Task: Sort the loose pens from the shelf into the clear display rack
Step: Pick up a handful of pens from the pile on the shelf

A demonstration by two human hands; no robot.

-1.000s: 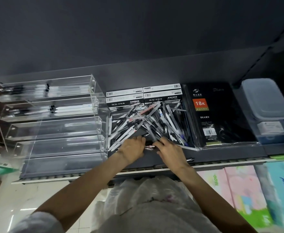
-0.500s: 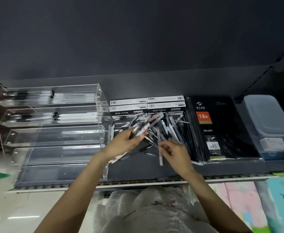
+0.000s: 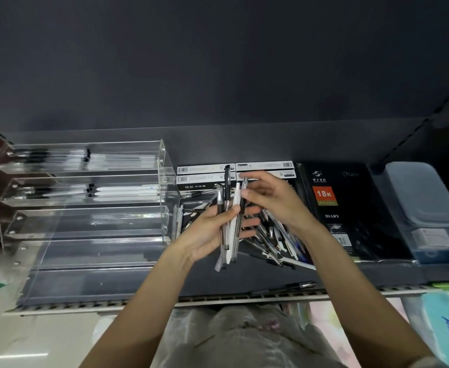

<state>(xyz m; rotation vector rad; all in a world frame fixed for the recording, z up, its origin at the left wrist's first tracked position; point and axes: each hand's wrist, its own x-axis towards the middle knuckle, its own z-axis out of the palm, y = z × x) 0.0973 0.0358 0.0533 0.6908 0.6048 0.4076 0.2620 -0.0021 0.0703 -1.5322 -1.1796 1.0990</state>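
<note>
Rack: clear, tiered, at the left of the shelf; pens lie in its two far tiers.
Left hand: raised above the shelf, palm up, thumb clamping a bundle of pens that stands nearly upright across the palm.
Right hand: just right of the bundle, fingertips pinching the top of one pen in it.
Loose pens: heaped on the shelf beneath and right of both hands.
Boxes: far side, behind the bundle.
Diary: right of the heap.
Plastic box: far right.
</note>
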